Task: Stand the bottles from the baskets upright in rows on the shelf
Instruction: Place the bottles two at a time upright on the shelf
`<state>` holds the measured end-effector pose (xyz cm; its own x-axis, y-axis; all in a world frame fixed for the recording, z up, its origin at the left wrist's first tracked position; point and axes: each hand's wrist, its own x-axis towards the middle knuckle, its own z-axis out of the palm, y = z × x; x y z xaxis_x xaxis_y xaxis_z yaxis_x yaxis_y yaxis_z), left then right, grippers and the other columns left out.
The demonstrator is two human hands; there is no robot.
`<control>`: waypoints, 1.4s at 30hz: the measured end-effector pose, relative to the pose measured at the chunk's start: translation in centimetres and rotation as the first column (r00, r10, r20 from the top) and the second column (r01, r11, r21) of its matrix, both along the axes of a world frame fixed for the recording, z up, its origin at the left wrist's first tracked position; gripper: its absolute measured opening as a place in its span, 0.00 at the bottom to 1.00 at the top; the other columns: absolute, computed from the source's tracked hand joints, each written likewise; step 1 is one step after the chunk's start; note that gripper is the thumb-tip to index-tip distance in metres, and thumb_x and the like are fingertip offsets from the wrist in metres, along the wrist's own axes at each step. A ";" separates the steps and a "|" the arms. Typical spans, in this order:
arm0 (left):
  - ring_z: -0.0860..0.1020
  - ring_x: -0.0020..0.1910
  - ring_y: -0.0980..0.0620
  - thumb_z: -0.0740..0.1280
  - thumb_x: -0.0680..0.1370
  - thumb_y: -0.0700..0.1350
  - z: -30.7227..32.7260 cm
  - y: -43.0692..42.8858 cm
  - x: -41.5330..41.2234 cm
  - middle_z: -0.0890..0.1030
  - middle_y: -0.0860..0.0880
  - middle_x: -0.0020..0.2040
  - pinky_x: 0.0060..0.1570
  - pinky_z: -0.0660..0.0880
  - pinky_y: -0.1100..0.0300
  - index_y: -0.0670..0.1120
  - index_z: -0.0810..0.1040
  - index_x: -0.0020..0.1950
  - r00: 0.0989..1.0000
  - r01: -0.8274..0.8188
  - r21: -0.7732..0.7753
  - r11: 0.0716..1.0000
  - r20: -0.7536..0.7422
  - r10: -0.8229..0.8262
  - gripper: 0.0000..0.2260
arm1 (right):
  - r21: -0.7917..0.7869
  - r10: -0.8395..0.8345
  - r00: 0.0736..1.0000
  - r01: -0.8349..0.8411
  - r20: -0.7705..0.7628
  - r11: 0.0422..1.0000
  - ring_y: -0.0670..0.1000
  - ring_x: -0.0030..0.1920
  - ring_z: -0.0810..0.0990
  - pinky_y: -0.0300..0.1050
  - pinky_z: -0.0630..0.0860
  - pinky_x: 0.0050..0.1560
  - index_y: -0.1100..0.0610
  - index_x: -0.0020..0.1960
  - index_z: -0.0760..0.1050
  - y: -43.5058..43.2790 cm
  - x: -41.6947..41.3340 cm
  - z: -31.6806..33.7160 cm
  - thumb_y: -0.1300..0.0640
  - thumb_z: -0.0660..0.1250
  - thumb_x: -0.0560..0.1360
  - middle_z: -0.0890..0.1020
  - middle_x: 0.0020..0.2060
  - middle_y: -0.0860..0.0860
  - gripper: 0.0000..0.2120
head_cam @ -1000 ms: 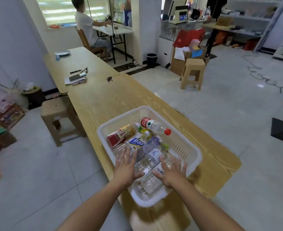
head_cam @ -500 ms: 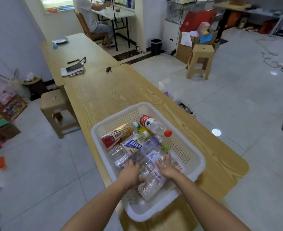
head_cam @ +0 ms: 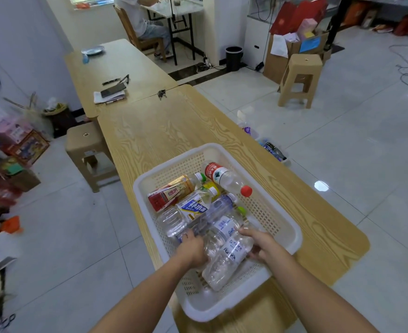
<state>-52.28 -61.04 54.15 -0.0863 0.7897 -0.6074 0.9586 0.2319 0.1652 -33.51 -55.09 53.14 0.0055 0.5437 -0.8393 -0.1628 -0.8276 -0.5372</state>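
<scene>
A white perforated basket sits on the near end of a long wooden table. Several bottles lie flat in it: a red-capped water bottle, a red-and-gold tea bottle, a blue-labelled bottle and clear water bottles. My left hand curls round a clear bottle at the basket's near left. My right hand grips the nearest clear bottle by its labelled middle. No shelf is in view.
A second basket with bottles stands on the floor right of the table. Plastic stools stand at left and far right. A phone on papers and keys lie farther up the table. A person sits at a far desk.
Both hands went from hovering spread over the basket to reaching down and closing on clear bottles at its near end. The camera tilted downward and closer.
</scene>
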 end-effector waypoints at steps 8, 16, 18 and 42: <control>0.76 0.58 0.41 0.63 0.76 0.38 0.1 -0.4 0.9 0.61 0.35 0.71 0.49 0.74 0.55 0.37 0.63 0.69 0.999 -0.043 0.008 0.999 -0.005 0.043 0.22 | 0.005 0.415 0.894 -0.422 0.171 0.907 0.63 0.65 0.69 0.60 0.77 0.50 0.50 0.74 0.50 -1.1 -0.8 0.9 0.53 0.82 0.57 0.64 0.71 0.56 0.56; 0.76 0.45 0.50 0.69 0.74 0.36 1.8 1.9 -1.4 0.76 0.45 0.52 0.42 0.76 0.62 0.40 0.70 0.63 0.912 -0.220 -0.200 0.955 0.305 0.274 0.18 | 0.161 0.243 0.955 -0.269 0.169 0.949 0.56 0.49 0.81 0.50 0.78 0.49 0.60 0.58 0.74 -1.4 -0.2 2.7 0.59 0.82 0.57 0.82 0.49 0.56 0.32; 0.71 0.32 0.54 0.67 0.76 0.34 2.8 1.7 -2.6 0.72 0.48 0.38 0.29 0.73 0.63 0.40 0.72 0.54 0.779 -0.317 -0.360 0.877 0.429 0.458 0.09 | 0.177 0.190 0.973 -0.211 0.129 0.961 0.54 0.39 0.83 0.46 0.79 0.39 0.61 0.53 0.76 -1.0 0.7 3.0 0.62 0.81 0.59 0.84 0.39 0.56 0.25; 0.79 0.57 0.42 0.70 0.72 0.35 6.9 -2.8 0.5 0.80 0.43 0.59 0.59 0.73 0.40 0.49 0.68 0.70 0.132 -0.186 -0.407 0.894 0.892 0.433 0.28 | 0.223 0.066 0.811 0.081 -0.581 0.971 0.62 0.44 0.84 0.59 0.81 0.44 0.66 0.54 0.78 -5.0 1.7 9.3 0.40 0.61 0.75 0.82 0.47 0.66 0.29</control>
<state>-51.83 -63.88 61.09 0.4335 0.7368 -0.5188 -0.0773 0.6040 0.7932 -31.79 -60.05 62.48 -0.4377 0.7198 -0.5388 -0.5099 -0.6923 -0.5106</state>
